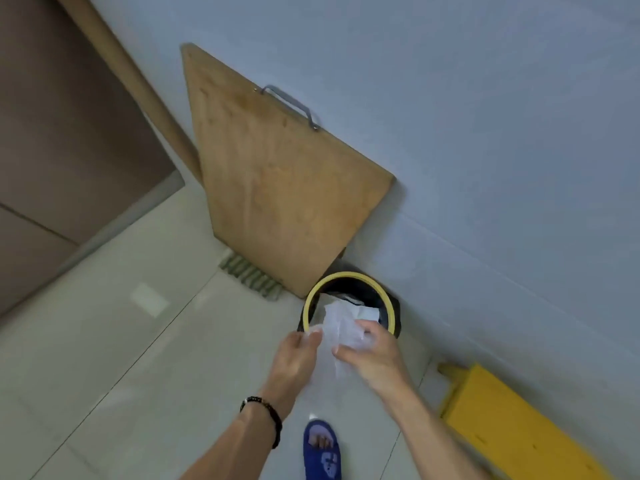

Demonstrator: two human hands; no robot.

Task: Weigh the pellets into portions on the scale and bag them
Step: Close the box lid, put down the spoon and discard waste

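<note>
- Nearest the camera, a foot in a blue slipper (322, 452) stands on the pale tiled floor (138, 358), between the two forearms.
- Left hand (297, 358), with a dark bead bracelet (265, 415) on its wrist, pinches the left edge of a clear plastic bag (337, 329) between thumb and fingertips.
- Right hand (375, 356) grips the bag's right side, its fingers curled round the crumpled film.
- So the bag hangs between both hands, its upper part over the mouth of a black bin with a yellow rim (349, 277); what the bag holds cannot be told.
- That bin stands against the grey wall (485, 133).
- Behind the bin, a wooden board (277, 188) with a metal handle (291, 103) leans on the wall.
- By the right arm, a yellow stool (512, 424) sits at the foot of the wall.
</note>
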